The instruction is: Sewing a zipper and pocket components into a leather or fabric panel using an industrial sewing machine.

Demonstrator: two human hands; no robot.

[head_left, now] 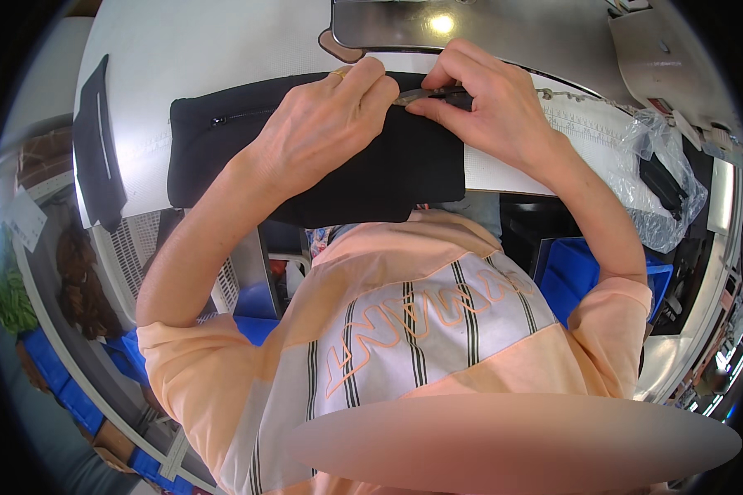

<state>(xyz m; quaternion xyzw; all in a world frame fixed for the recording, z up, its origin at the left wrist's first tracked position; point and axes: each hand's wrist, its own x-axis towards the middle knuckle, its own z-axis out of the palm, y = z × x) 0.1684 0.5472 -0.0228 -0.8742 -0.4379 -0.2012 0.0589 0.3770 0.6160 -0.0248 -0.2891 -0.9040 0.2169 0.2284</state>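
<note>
A black fabric piece (347, 169) lies across the table's near edge, its lower part hanging over toward me. A black zipper (241, 118) runs along its left part, with the pull near the left end. My left hand (326, 111) is closed in a pinch over the fabric's upper middle; what its fingertips hold is hidden. In my right hand (491, 95) are thread snips (413, 96), gripped between thumb and fingers. Their blades point left, close to my left fingertips. A thin chain (582, 97) trails off to the right from beside my right hand.
A second black piece with a light slit (101, 140) lies at the table's left edge. Ahead stands a shiny metal machine bed (470, 33). On the right sits a clear plastic bag (664, 186) with black items inside. Blue bins (570, 280) are below the table.
</note>
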